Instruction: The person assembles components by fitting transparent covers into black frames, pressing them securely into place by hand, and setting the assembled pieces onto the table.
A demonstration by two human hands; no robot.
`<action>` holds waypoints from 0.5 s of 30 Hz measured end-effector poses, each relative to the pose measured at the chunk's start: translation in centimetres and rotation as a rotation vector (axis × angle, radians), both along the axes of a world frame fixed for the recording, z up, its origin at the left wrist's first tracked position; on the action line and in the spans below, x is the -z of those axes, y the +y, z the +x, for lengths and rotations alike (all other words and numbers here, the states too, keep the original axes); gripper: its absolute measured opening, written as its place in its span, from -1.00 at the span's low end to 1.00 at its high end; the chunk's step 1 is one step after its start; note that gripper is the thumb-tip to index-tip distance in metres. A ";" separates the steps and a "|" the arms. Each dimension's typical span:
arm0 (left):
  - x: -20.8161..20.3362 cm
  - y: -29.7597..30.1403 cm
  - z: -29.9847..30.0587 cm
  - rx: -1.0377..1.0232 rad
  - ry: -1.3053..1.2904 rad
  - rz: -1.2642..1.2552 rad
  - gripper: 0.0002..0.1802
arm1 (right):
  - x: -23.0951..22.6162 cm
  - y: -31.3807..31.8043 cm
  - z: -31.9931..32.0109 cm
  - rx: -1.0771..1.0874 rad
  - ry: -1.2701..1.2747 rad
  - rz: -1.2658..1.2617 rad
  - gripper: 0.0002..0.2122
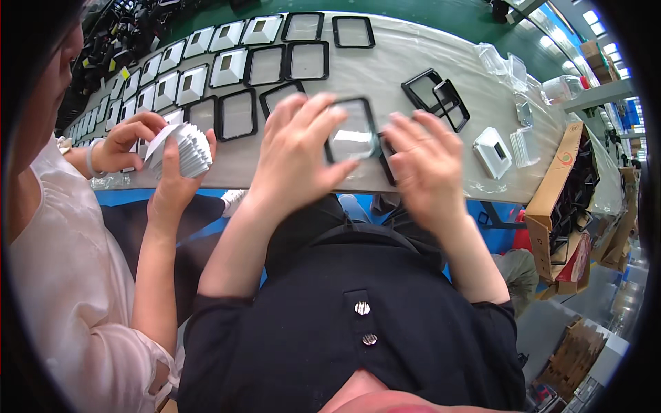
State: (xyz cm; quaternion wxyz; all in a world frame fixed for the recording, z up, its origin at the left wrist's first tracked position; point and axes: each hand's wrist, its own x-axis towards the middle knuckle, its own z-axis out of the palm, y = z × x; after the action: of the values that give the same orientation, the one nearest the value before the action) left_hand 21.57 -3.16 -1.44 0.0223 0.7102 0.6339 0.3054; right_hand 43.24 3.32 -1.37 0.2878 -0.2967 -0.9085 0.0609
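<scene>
My left hand [292, 151] grips a black rectangular frame [370, 117] by its left side, raised over the near part of the table. Something clear and shiny, like a transparent panel, shows inside this frame. My right hand [430, 162] hovers just beyond the frame's right edge, blurred by motion. Whether its fingertips touch anything, I cannot tell. Another black frame [387, 162] lies partly hidden between my hands. Farther right, two black frames [421, 93] overlap on the table.
Rows of black frames [237, 113] and white tapered housings [193, 84] cover the table's left side. A co-worker's hands [175, 186] hold a stack of white cards [189, 155]. At right sit a white housing [492, 153], clear plastic pieces [525, 148] and a cardboard box [551, 203] of black frames.
</scene>
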 end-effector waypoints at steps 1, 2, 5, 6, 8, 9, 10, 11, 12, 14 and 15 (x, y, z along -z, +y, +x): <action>0.0 2.2 -0.1 0.033 0.012 0.070 -0.40 | -0.5 0.8 1.3 0.085 0.062 -0.007 -0.72; 0.2 4.3 -0.3 0.037 0.004 0.048 -0.40 | -1.0 1.6 2.3 0.163 0.090 -0.035 -0.73; 1.3 10.0 -0.8 0.042 0.079 -0.034 -0.40 | 0.1 4.3 5.5 0.319 0.061 -0.008 -0.71; 1.5 11.3 -1.4 0.045 0.115 -0.119 -0.34 | 0.0 5.1 6.1 0.339 0.059 0.002 -0.71; 1.0 12.8 -1.9 0.028 0.164 -0.241 -0.31 | -0.2 6.7 7.8 0.456 0.010 0.067 -0.71; 1.0 13.1 -2.4 0.009 0.185 -0.281 -0.31 | -0.7 8.1 8.4 0.485 0.003 0.077 -0.71; 1.0 13.2 -2.9 -0.019 0.230 -0.281 -0.31 | -1.3 10.1 9.0 0.492 0.020 0.040 -0.70; 0.8 13.2 -2.5 -0.046 0.275 -0.280 -0.30 | -2.1 12.1 9.6 0.500 0.036 0.002 -0.70; 0.4 13.0 -1.1 -0.071 0.249 -0.206 -0.33 | -3.0 14.1 9.5 0.563 0.005 -0.047 -0.68; -0.7 13.7 2.9 0.058 0.194 -0.104 -0.34 | -3.0 19.1 9.7 0.664 -0.043 -0.078 -0.64; -1.0 13.8 5.5 0.108 0.195 -0.061 -0.31 | -1.9 21.3 10.0 0.699 -0.065 -0.059 -0.61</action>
State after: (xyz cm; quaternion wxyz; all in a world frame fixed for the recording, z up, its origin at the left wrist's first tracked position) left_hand 27.04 10.67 -0.39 -0.0016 0.7687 0.6028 0.2140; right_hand 53.22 24.67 0.51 0.2535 -0.5996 -0.7587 -0.0245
